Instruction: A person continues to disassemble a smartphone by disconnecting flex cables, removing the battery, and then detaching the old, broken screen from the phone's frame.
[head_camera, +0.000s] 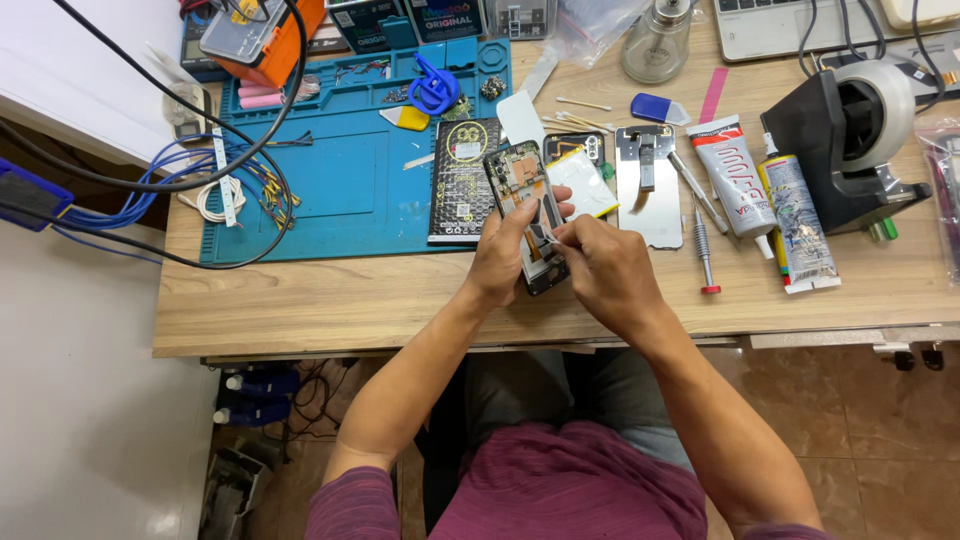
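While left hand (503, 255) grips opened phone (527, 205), right hand (610, 272) touching it

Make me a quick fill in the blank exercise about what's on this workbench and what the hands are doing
1. Both hands, left hand and right hand, work on an opened ____.
2. The repair mat on the wooden desk is ____ in colour.
3. The screwdriver beside the two glue tubes has a ____ tip cap.

Missing words: phone; blue; red
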